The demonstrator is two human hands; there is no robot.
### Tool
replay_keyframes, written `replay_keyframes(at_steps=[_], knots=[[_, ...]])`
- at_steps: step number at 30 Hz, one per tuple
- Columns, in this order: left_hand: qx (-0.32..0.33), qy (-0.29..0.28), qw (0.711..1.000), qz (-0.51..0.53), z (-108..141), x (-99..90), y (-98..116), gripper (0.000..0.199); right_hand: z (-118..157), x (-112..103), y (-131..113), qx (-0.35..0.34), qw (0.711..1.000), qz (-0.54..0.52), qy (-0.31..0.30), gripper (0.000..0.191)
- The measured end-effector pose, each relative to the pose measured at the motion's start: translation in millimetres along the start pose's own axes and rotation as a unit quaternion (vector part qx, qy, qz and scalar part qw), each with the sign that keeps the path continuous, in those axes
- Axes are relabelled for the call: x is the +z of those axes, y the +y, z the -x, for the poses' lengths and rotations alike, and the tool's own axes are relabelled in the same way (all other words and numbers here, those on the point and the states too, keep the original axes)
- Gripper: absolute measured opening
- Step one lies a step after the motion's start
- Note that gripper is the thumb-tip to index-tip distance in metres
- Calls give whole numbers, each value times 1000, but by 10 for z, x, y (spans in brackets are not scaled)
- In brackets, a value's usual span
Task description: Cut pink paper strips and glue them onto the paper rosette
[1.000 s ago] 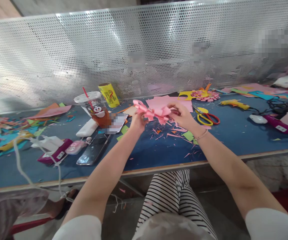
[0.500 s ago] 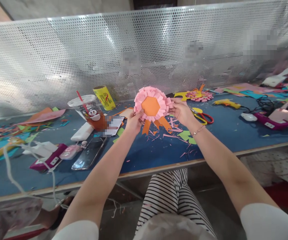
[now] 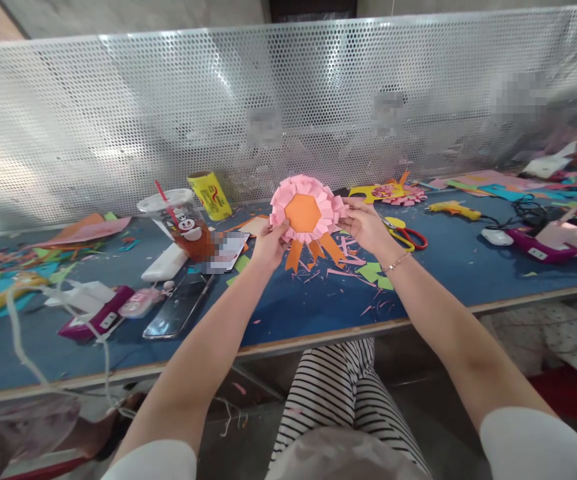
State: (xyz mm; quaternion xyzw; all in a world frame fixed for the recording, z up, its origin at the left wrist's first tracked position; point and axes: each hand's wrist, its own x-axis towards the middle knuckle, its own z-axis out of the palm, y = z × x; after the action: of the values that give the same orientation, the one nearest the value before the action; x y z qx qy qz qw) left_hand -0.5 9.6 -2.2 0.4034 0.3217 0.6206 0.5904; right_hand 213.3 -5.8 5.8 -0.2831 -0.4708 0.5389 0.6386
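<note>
- Left hand (image 3: pixel 268 247): nearly closed, thumb over the front, pinching the lower left rim of the paper rosette (image 3: pixel 303 213); fingers behind partly hidden.
- Right hand (image 3: pixel 365 227): thumb and fingertips drawn together, pinching a pink fold at the right rim; exact grip of the rear fingers impossible to tell.
- Paper rosette: one, held up above the tabletop (image 3: pixel 278 313), front towards the wearer; pleated pink ring around an orange centre, orange tails (image 3: pixel 335 252) hanging below.
- Step in hand, by judgement: steadying and looking over the front, with both hands.
- Demand of any next move, by judgement: light, even pressure, to spare the folds.
- Below the rosette: pink paper slivers (image 3: pixel 338 272), loose; to the lower right, green scraps (image 3: pixel 369 271).
- Just right of the rosette, beyond the right hand: scissors (image 3: pixel 394 222), yellow and red handles.
- Farther right: yellow glue gun (image 3: pixel 453 210), lying flat; then purple power strip (image 3: pixel 543 247).
- Left of the rosette: drink cup (image 3: pixel 188 233) with red straw, yellow tube (image 3: pixel 213 200) behind; lower left, dark phone (image 3: pixel 175 307).
- Behind the rosette: perforated metal screen (image 3: pixel 308 80).
</note>
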Motion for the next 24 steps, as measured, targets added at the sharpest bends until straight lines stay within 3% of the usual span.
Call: replay_keyframes(at_steps=[9,13,17,20,24], knots=[[37,2,999,-24,6,27,-15,36,8,-3,58,-35,996,52,-55,43],[63,-17,997,-37,23,42,-23,32,-26,-8,123,-80,991,92,-59,48],[92,-26,995,-35,35,37,-4,31,-45,-36,138,-170,971,157,-60,44],[92,-24,995,-8,50,35,15,31,24,-15,116,-220,946,213,-108,38],[87,-6,996,17,68,39,12,30,220,96,85,-200,919,275,-198,35]])
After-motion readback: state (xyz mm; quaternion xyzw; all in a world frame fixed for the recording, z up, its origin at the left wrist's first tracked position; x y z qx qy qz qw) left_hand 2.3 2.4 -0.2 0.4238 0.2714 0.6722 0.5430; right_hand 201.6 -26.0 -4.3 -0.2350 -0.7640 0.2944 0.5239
